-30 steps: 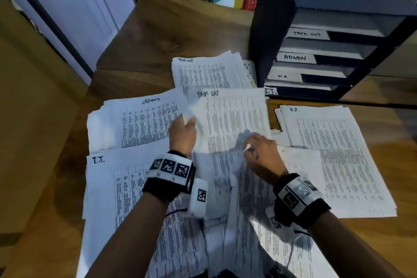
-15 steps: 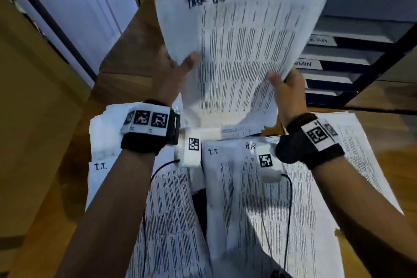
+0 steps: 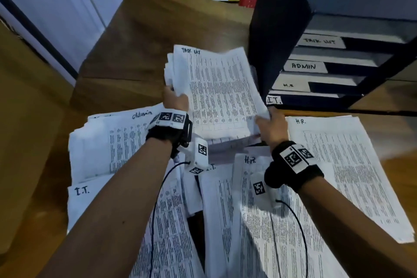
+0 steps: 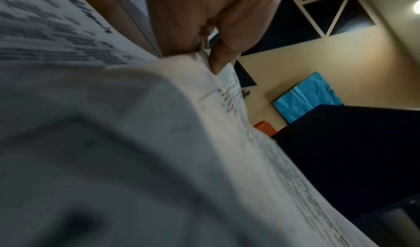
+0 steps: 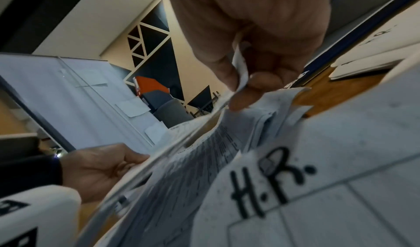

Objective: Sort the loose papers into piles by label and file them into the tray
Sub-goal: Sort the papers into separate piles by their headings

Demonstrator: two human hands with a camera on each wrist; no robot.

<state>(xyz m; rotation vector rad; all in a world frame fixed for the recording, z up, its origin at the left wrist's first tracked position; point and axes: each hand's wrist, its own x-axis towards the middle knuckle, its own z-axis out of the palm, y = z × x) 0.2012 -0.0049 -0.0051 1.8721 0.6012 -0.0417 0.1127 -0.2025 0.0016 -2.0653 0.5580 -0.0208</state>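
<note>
Holding: one stack of printed sheets headed "Task List" [image 3: 220, 92], kept between both hands near the tray's left wall.

Left hand [image 3: 174, 99]: grip clamped on the stack's left edge, thumb on the top sheet, fingers beneath; the left wrist view shows a fingertip [image 4: 219, 60] pressed on the paper's edge.

Right hand [image 3: 270, 126]: grip clamped on the stack's near right corner; the right wrist view shows thumb and fingers [image 5: 254, 89] pinching a curled corner.

Stack attitude: lifted at the near end, far end lower; whether it touches the counter [image 3: 144, 40] cannot be told.

Tray [image 3: 279, 36]: dark, tiered, just right of the right grip and beyond it; slots labelled from top TASK LIST [image 3: 319, 41], ADMIN [image 3: 303, 66], H.R. [image 3: 288, 85], I.T. [image 3: 274, 100].

Admin pile [image 3: 108, 142]: left of the left grip, under that forearm.

I.T. pile [image 3: 83, 201]: nearer than the Admin pile, left of the left arm.

H.R. pile [image 3: 352, 165]: right of the right grip, flat on the counter.

Loose sheets: between the forearms, one headed H.R. [image 3: 250, 160], overlapping.
</note>
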